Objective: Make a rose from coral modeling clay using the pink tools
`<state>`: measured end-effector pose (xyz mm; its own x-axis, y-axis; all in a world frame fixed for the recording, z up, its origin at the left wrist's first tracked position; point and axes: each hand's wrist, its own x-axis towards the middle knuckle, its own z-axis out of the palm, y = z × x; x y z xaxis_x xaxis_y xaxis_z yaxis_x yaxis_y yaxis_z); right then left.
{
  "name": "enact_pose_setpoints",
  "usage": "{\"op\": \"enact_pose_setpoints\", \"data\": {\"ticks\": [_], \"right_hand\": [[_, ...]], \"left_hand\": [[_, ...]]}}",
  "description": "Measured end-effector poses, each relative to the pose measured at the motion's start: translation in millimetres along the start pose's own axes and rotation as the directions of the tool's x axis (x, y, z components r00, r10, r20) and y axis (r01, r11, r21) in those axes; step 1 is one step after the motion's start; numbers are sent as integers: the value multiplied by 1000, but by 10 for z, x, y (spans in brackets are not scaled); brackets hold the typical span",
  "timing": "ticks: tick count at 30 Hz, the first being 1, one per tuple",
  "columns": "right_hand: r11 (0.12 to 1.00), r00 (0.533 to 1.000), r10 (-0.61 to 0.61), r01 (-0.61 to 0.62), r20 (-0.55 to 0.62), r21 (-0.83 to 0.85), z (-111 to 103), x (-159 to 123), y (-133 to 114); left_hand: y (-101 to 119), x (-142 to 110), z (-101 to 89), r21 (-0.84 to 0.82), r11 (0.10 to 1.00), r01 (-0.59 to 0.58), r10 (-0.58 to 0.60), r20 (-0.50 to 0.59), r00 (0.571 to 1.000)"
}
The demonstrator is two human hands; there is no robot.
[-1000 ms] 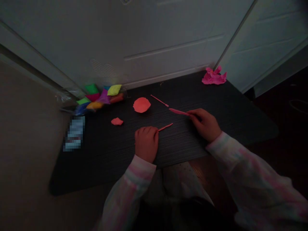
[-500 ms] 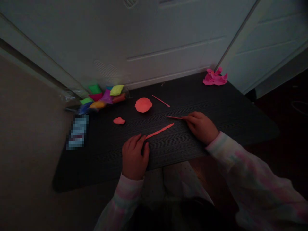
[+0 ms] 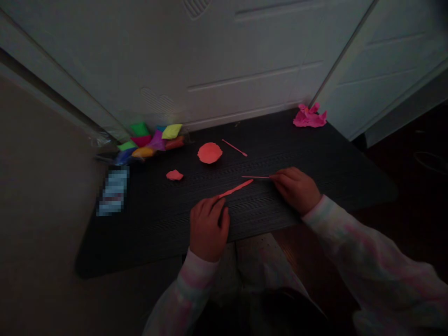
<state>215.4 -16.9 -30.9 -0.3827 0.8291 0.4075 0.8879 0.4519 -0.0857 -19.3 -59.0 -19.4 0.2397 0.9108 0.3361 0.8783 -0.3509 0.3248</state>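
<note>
A thin coral clay strip (image 3: 237, 188) lies slanted on the dark table. My left hand (image 3: 209, 227) rests at its near-left end, palm down, the fingers loosely spread and covering that tip. Between the pinched fingers of my right hand (image 3: 296, 189) is a slim pink modelling tool (image 3: 256, 177), pointing left just above the strip's far end. A shallow coral clay bowl (image 3: 210, 153) with an uneven rim sits farther back. To its lower left lies a small flattened coral clay lump (image 3: 174, 175).
Another pink modelling tool (image 3: 234, 147) lies right of the bowl. Colourful clay packets (image 3: 157, 141) are heaped at the back left, beside a blurred-out pale item (image 3: 114, 191). A crumpled bright pink piece (image 3: 310, 116) stands at the back right corner, against the white door (image 3: 259, 56).
My left hand has slid right along the clay strip, covering more of it. My right hand has come slightly nearer and right, with the tool now lying level and closer to the strip.
</note>
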Motion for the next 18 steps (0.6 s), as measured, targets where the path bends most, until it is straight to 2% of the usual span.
{"op": "enact_pose_setpoints", "data": {"ticks": [8, 13, 18], "right_hand": [[997, 999, -6, 9, 40, -72, -2, 3, -5], [997, 997, -4, 10, 73, -82, -12, 8, -8], [998, 998, 2, 3, 70, -70, -1, 4, -6]], "left_hand": [[301, 269, 49, 64, 989, -130, 119, 158, 980], [457, 412, 216, 106, 981, -163, 146, 153, 977], [482, 426, 348, 142, 979, -144, 123, 148, 981]]}}
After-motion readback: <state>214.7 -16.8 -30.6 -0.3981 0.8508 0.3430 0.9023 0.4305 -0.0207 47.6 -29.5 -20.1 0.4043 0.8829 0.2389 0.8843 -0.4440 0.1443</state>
